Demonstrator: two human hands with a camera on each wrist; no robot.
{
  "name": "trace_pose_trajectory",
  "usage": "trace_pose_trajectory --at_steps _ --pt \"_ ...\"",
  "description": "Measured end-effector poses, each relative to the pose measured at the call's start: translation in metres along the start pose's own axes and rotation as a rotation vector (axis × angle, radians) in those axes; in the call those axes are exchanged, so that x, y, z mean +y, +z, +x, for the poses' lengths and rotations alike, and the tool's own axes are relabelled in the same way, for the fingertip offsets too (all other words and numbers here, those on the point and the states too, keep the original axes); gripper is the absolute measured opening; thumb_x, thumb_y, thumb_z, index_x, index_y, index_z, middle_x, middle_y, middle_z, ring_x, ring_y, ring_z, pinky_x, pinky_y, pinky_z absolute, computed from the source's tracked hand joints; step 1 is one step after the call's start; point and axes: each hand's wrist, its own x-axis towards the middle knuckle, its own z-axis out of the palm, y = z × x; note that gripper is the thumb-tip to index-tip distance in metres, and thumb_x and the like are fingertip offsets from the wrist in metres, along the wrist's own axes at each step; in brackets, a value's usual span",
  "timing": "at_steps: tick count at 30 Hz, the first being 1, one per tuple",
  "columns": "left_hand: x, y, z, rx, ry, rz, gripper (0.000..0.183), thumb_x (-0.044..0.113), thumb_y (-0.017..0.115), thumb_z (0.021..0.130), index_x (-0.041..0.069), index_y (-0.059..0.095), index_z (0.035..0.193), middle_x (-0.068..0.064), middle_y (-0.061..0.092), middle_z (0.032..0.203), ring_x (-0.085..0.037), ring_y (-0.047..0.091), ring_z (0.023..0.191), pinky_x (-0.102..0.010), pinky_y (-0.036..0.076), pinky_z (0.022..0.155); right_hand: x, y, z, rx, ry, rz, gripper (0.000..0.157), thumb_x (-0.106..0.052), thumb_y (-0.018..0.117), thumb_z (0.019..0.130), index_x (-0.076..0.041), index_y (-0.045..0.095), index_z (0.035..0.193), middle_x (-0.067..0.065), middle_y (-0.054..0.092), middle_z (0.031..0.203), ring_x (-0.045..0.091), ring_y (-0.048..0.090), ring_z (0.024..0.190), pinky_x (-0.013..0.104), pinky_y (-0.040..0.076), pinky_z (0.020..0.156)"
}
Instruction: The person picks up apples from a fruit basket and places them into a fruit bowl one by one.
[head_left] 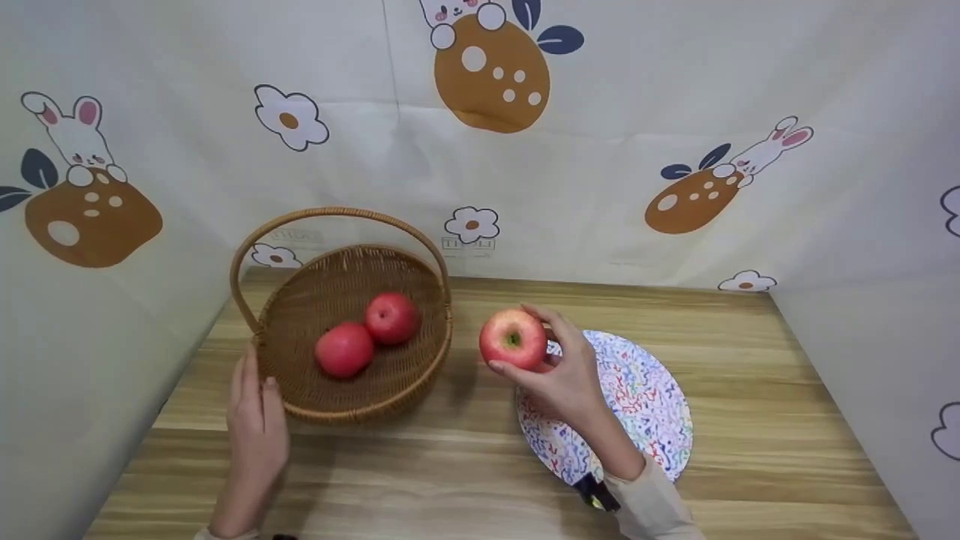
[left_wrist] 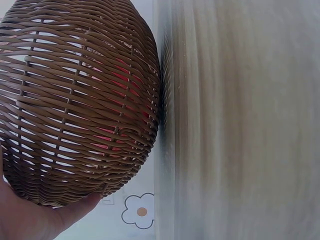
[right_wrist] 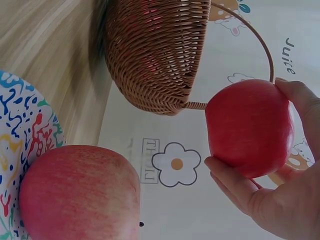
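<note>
A brown wicker basket (head_left: 300, 315) with a tall arched handle holds two red apples (head_left: 345, 349). The left hand (head_left: 255, 420) rests against the basket's left side with fingers extended. In the left wrist view its thumb (left_wrist: 77, 212) touches the weave. My right hand (head_left: 566, 371) grips another red apple (head_left: 513, 340) between thumb and fingers, raised to the right of the basket. Beneath that hand is a round plate (head_left: 660, 397) with a multicoloured squiggle pattern. The right wrist view shows one more apple (right_wrist: 80, 192) on the plate; the hand mostly hides it in the head view.
Basket and plate stand on a wood-grain table (head_left: 757, 420). A pale cloth backdrop (head_left: 360, 172) printed with rabbits, fruit and flowers rises behind the table and along both sides. The basket's handle (head_left: 337, 213) arches above its opening.
</note>
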Motion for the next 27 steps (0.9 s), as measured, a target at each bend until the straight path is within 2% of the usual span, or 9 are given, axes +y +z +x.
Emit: trace_pose_trajectory --at_steps 9,16,27 --pt "-0.001 0.001 0.001 0.017 0.018 0.004 0.057 0.002 0.040 0.107 -0.008 0.029 0.162 -0.035 0.031 0.164 -0.054 0.029 0.151 -0.063 0.020 0.127 0.003 -0.005 -0.001 0.010 0.001 -0.016 0.068 -0.019 0.099 0.072 -0.003 0.069 0.131 0.014 0.071 0.121 0.032 0.069 0.108 0.027 0.063 0.077" --pt "-0.002 0.001 0.000 -0.001 0.004 0.007 0.056 0.006 0.038 0.109 -0.010 0.027 0.162 -0.037 0.026 0.165 -0.055 0.024 0.153 -0.064 0.017 0.127 0.006 -0.010 -0.001 0.012 0.021 -0.020 0.066 -0.017 0.100 0.071 -0.003 0.070 0.128 0.012 0.072 0.120 0.027 0.070 0.105 0.026 0.063 0.077" --pt "0.000 0.000 -0.001 -0.010 -0.014 0.010 0.056 0.005 0.037 0.109 -0.010 0.026 0.162 -0.037 0.026 0.165 -0.055 0.024 0.153 -0.063 0.017 0.128 0.011 -0.020 -0.001 0.020 0.075 -0.025 0.068 -0.014 0.100 0.070 -0.002 0.069 0.130 0.013 0.073 0.120 0.028 0.070 0.107 0.025 0.063 0.078"
